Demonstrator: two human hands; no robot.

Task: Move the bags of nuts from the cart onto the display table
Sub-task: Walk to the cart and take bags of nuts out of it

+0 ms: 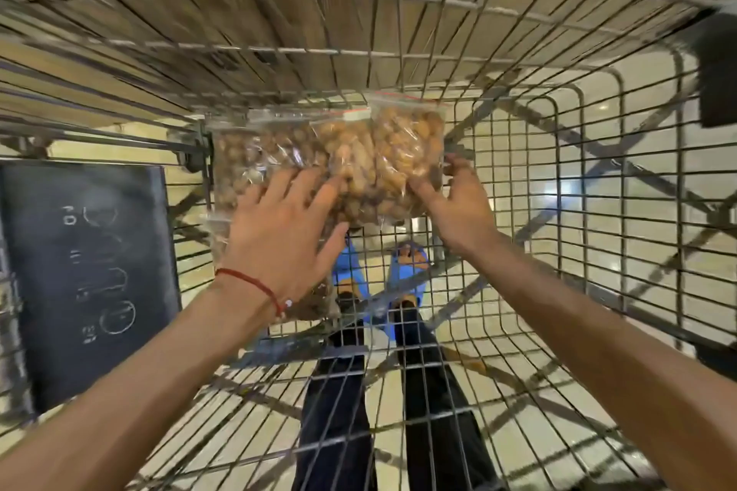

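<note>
Looking straight down into the wire cart. The bags of nuts are inside it, around the middle of the view: three clear zip bags side by side, overlapping a bit. Left hand is wide, fingers spread and pretty much straight, laid flat on the left and middle bags and not curled round anything. There's a red thread on that wrist. Right hand is narrower. Its thumb is pressed on the right-hand bag and its fingers are curled at the bag's 3 o'clock edge, so it's pinching that one. There might be another bag under the left wrist, too blurry to say. Chalkboard sits at 9 o'clock outside the cart, and blue sandals show through the mesh at 6 o'clock of the bags.
</note>
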